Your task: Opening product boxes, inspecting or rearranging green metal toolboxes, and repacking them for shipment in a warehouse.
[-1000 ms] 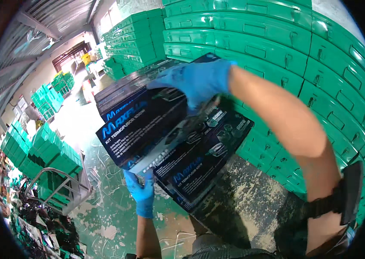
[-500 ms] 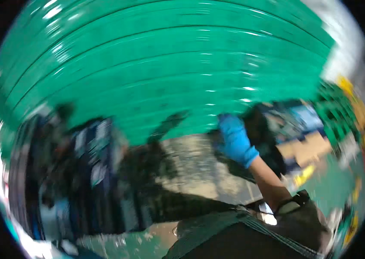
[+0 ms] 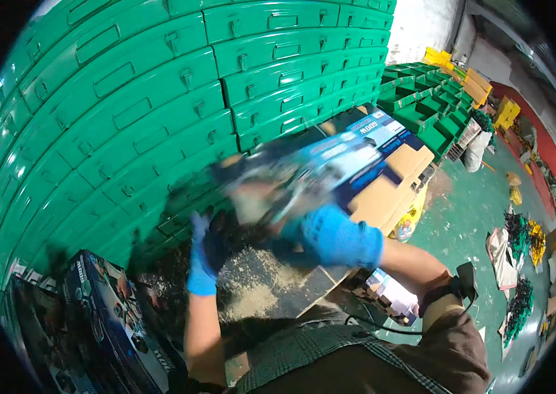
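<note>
Since the earlier frames, both hands have come away from the dark printed boxes (image 3: 117, 322), which now stand to the left hand's left and nearer the body, and a carton (image 3: 284, 184) has come up blurred between and beyond the two hands.

The likeliest trouble is a slip: the carton appears tilted and moving fast, with perhaps only the right hand (image 3: 340, 240) on it, so a weak hold could let it swing or fall onto the dusty surface (image 3: 255, 292) below the hands. Its far end, close to the printed cartons (image 3: 366, 148) beyond the right hand, could catch on them or drag the brown cardboard (image 3: 393, 187) along. The thin black cable (image 3: 386, 331) looping below the right forearm could snag on a wide sweep.

The carton lies just beyond the right hand, up and to the right of the left hand. The right hand is against its near side; blur hides the fingers, so I cannot tell whether they are clamped. The left hand (image 3: 202, 259) stands apart from the right, fingers raised and loose, with nothing visibly held; whether it touches the carton is unclear.
</note>
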A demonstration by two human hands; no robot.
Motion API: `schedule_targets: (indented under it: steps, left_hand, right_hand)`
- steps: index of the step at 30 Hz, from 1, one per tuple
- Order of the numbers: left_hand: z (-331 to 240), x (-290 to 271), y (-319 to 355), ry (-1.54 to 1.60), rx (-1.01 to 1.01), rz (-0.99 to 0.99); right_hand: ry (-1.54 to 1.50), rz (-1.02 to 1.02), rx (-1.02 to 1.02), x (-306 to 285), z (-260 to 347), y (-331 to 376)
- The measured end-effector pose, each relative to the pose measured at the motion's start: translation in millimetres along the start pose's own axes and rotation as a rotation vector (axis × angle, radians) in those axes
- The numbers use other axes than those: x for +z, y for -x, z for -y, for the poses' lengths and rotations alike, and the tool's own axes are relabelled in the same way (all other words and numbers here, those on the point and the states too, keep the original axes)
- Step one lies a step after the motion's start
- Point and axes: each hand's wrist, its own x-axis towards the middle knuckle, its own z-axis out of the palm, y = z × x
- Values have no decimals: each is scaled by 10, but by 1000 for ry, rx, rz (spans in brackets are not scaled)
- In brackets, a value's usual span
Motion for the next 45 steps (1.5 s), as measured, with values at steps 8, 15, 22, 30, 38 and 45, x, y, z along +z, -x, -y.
schedule_targets:
  steps: [8, 15, 22, 30, 38, 45]
  left_hand:
    - [-917, -1975, 1183, -1893, 1009, -92]
    - [-486, -1726, 2143, -1611, 1172, -451]
    - [-323, -1970, 1433, -409, 665, -384]
    - [-575, -1533, 1236, -1730, 657, -411]
    - [-439, -1745, 782, -1658, 928, -697]
    - [-580, -1779, 680, -1329, 684, -419]
  right_hand:
    - [-728, -603, 491, -36, -1006, -672]
    - [-997, -647, 384, 255, -417, -1204]
    - [-1337, 39, -24, 954, -1184, -307]
    - [-616, -299, 71, 1651, -723, -1015]
    - [-831, -311, 230, 1865, -662, -1254]
    - [-1365, 82, 298, 1834, -1052, -1381]
